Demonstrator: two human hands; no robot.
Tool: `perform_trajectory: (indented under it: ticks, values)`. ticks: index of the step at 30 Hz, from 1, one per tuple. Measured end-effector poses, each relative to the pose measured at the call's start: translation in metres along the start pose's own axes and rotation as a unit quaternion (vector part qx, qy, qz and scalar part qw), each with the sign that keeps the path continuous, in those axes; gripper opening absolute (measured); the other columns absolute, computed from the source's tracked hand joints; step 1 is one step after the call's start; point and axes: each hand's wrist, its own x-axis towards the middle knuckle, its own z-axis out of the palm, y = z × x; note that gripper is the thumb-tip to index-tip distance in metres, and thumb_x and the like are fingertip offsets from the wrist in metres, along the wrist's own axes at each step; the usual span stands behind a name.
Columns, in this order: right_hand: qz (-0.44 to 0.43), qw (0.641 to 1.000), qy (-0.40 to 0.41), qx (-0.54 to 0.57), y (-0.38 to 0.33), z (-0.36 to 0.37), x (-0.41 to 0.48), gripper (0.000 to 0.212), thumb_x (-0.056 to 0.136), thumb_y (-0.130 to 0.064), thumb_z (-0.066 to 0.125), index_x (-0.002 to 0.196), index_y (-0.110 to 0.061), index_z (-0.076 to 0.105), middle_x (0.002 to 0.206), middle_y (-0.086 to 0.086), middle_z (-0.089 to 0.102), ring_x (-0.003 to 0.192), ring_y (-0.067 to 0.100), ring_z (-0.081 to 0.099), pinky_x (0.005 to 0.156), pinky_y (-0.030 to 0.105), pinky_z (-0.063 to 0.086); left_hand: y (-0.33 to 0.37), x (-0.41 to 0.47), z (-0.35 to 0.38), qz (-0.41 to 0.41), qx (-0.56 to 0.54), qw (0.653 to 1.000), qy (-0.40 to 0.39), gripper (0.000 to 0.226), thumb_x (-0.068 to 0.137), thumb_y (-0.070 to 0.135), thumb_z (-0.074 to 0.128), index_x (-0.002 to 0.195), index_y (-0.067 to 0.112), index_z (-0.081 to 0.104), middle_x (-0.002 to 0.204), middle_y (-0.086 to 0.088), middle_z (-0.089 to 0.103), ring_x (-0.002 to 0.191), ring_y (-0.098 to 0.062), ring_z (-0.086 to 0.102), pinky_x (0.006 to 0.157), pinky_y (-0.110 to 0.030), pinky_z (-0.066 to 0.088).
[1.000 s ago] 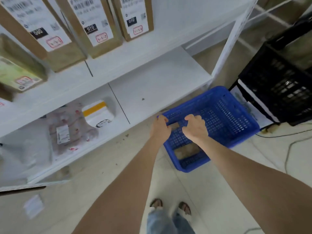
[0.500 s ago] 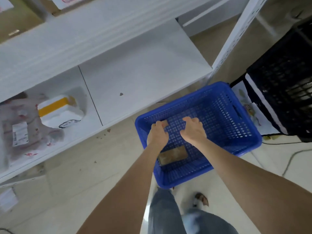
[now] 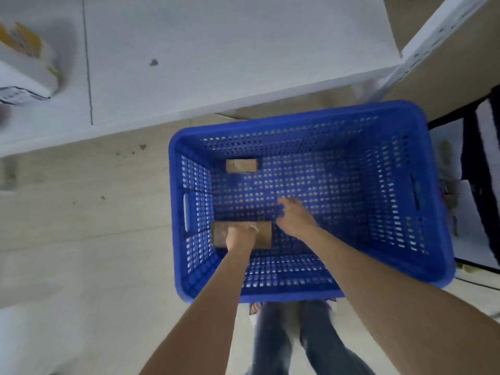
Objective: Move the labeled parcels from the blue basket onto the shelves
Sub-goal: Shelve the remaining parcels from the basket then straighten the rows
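Shelf [image 3: 216, 50]: a white board on the far side. A white-and-yellow box [image 3: 24, 63] sits at its far left. I take the open stretch right of it as my drop spot.
Blue basket [image 3: 194, 185]: it is on the floor just near of the shelf edge and has perforated walls. Two brown parcels remain inside, so I judge the job nearly done.
Right hand [image 3: 295, 217]: it hovers over the basket floor, just right of the near parcel. The fingers are spread and loose, and it carries nothing.
Left hand [image 3: 240, 235]: it lies on top of the near parcel. This is the pickup step. Blur hides the fingers, so I cannot tell whether they have closed on it. Next I need a firm pinch across its edges, then a lift clear of the wall.
Near parcel [image 3: 263, 234]: a flat brown carton at the near left of the floor. No label shows from here.
Far parcel [image 3: 241, 165]: a small brown carton in the far-left corner, with neither hand on it.
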Motion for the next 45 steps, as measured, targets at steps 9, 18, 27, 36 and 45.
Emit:
perform_trajectory:
  ticks: [9,18,27,36,45]
  values:
    - [-0.101,0.984,-0.129,-0.075,0.047,0.094,0.121,0.107,0.079,-0.036,0.076,0.153,-0.024,0.0,0.161,-0.001,0.001,0.147,0.027,0.006,0.116,0.045,0.024,-0.041,0.111,0.058,-0.156,-0.244,0.957,0.02,0.052,0.092,0.019,0.054,0.139,0.004,0.039,0.139,-0.012,0.048,0.124,-0.031,0.05,0.097,-0.035,0.045]
    - [-0.211,0.92,-0.033,-0.33,0.04,0.123,0.141,0.135,0.058,-0.072,0.072,0.15,-0.027,-0.016,0.159,0.008,-0.011,0.146,0.033,-0.007,0.114,0.058,-0.002,-0.014,0.15,0.064,-0.05,-0.265,0.937,0.224,0.045,0.092,0.016,0.047,0.136,0.007,0.038,0.133,-0.016,0.05,0.116,-0.036,0.053,0.091,-0.043,0.044]
    - [-0.103,0.967,0.033,-0.23,0.033,0.115,0.163,0.124,0.064,-0.06,0.074,0.15,-0.027,-0.009,0.147,0.011,0.021,0.132,0.036,0.029,0.103,0.051,0.035,-0.032,0.173,0.053,0.015,-0.137,0.956,0.26,0.042,0.095,0.019,0.044,0.136,0.011,0.041,0.138,-0.013,0.043,0.124,-0.034,0.045,0.1,-0.051,0.041]
    - [-0.01,0.927,-0.065,0.368,0.015,0.022,0.087,0.057,0.077,-0.032,0.075,0.128,-0.023,0.051,0.105,-0.003,0.066,0.09,0.013,0.063,0.068,0.028,0.053,0.004,0.103,0.028,-0.062,-0.255,0.96,0.093,0.061,0.092,0.047,0.049,0.136,0.006,0.037,0.128,-0.018,0.054,0.112,-0.035,0.056,0.097,-0.047,0.046]
    - [-0.06,0.915,-0.076,0.392,-0.054,-0.083,-0.099,0.055,0.078,-0.035,0.075,0.125,-0.024,0.049,0.111,-0.001,0.063,0.098,0.016,0.061,0.078,0.035,0.051,0.059,-0.082,-0.098,0.03,-0.333,0.942,-0.018,0.076,0.081,0.064,0.055,0.135,0.013,0.04,0.126,-0.009,0.057,0.112,-0.028,0.056,0.1,-0.047,0.043]
